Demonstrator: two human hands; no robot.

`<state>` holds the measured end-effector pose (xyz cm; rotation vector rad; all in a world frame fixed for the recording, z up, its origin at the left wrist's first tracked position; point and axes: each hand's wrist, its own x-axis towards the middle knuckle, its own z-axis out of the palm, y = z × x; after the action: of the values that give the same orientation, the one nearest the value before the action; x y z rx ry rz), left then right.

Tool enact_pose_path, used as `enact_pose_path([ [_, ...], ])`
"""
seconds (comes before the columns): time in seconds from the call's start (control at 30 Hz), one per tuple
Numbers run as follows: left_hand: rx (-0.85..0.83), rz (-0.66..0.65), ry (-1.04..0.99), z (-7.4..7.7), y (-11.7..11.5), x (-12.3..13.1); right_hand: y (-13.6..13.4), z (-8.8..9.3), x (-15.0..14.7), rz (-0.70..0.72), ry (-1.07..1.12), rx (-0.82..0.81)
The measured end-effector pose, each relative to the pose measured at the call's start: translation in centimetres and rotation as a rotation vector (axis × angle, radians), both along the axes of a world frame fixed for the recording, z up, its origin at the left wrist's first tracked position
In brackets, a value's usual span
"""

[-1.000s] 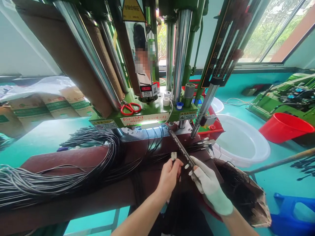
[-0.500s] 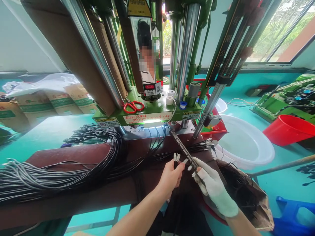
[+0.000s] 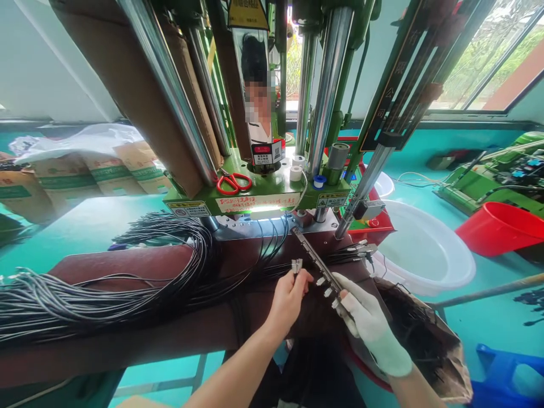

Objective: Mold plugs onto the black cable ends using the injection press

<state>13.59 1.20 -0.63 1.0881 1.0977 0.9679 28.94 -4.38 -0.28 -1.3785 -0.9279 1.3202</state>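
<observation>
My bare left hand (image 3: 289,294) is closed on a couple of small silver connectors (image 3: 297,265), whose metal ends stick up above the fingers. Just right of it, my gloved right hand (image 3: 361,317) grips the lower end of a long dark metal bar (image 3: 313,256). The bar slants up and left to the machine's metal plate (image 3: 238,229). Several silver connectors (image 3: 328,292) sit along the bar's lower part, close to the gloved fingers. Thin black cables (image 3: 272,241) hang from the plate under the lit gap of the machine.
Red scissors (image 3: 233,183) lie on the green machine base (image 3: 195,195). A thick bundle of black cables (image 3: 127,294) covers the left of the brown table (image 3: 140,354). At right are an open bag (image 3: 461,362) of dark pieces, a white tub (image 3: 467,266) and a red bucket (image 3: 501,229).
My left hand has moved slightly left and up, away from the bar. A connector that was between it and the bar now sits on the bar. My right hand has kept its grip.
</observation>
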Motion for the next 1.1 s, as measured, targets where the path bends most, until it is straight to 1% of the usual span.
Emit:
enact_pose_path([
  [0.1,-0.045,0.120,-0.076,-0.3,-0.1,-0.1,0.0,0.3,0.1,-0.002,0.016,0.007],
  [0.17,-0.064,0.147,-0.107,-0.4,-0.3,0.1,0.0,0.6,0.1,0.003,0.023,-0.014],
  [0.2,-0.061,0.138,-0.109,-0.4,-0.4,0.2,-0.1,0.7,0.0,0.007,0.026,-0.026],
  [0.3,-0.077,0.050,-0.107,-0.2,-0.6,0.5,-0.2,1.2,-0.1,0.016,0.037,-0.047],
  [0.47,-0.276,-0.097,-0.124,0.7,-0.4,0.0,0.0,1.4,0.1,0.028,0.060,-0.054],
  [0.57,-0.308,-0.151,-0.186,0.5,-0.2,-0.4,0.1,1.0,0.5,0.055,0.064,-0.054],
  [0.77,-0.278,-0.131,-0.197,-0.4,-0.5,-0.5,0.2,-0.1,0.9,0.178,-0.084,0.054],
  [0.83,-0.234,-0.121,-0.152,-0.3,-0.5,-0.6,0.2,0.0,1.0,0.189,-0.036,0.048],
  [0.93,-0.146,-0.066,-0.060,0.2,-0.5,-1.1,0.2,0.6,0.9,0.155,0.072,-0.012],
  [1.0,-0.179,-0.054,-0.044,0.4,-0.4,-1.5,0.3,1.0,0.9,0.140,0.100,-0.047],
  [1.1,-0.267,-0.112,-0.070,0.5,-0.3,-1.9,0.3,1.3,0.9,0.145,0.106,-0.069],
])
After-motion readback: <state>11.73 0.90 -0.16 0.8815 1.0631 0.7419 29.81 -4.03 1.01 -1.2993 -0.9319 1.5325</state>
